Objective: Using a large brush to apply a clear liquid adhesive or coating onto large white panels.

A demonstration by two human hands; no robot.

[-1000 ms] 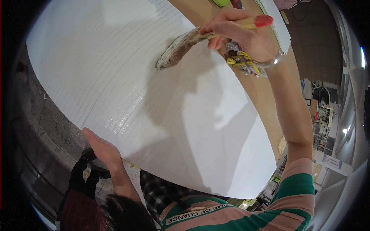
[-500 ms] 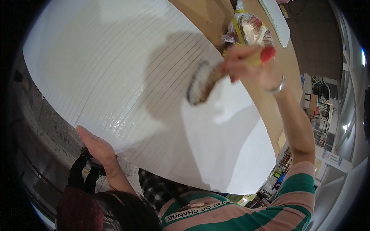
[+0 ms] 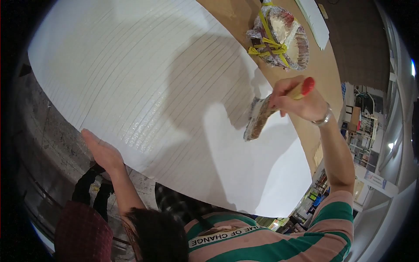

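Right hand [image 3: 297,100] gripping brush [image 3: 259,117] on white sheet [image 3: 152,87]; left hand [image 3: 101,150] flat, open on sheet edge; wrapped bundle's [image 3: 279,37] contents unclear.

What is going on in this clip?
A person is brushing a large white sheet laid on a brown table. The right hand grips a wide brush by its red-tipped handle, bristles down on the sheet near its right edge. The left hand lies flat on the sheet's near edge. Part of the sheet looks glossy and wet. A plastic-wrapped bundle tied with yellow strap sits on the table beyond.
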